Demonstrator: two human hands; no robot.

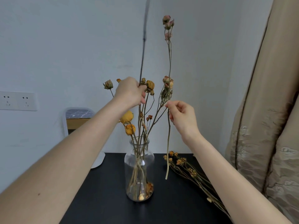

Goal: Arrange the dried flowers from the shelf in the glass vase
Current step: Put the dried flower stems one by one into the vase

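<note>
right hand (181, 117) pinches pink stem (169, 125) beside vase (139, 168).

A pale blue-grey wall (64, 46) fills the back under soft, even light. At nine o'clock sits a double socket plate (17, 101); at three o'clock hangs a beige embroidered curtain (262, 126). A black tabletop (103, 191) spans six o'clock.

The glass vase (139, 168) stands mid-table (105, 199) with stems in it, loose dried flowers (189, 168) lying to its right, a curtain (265, 126) farther right, and what may be a mirror (77, 120) behind-left.
</note>
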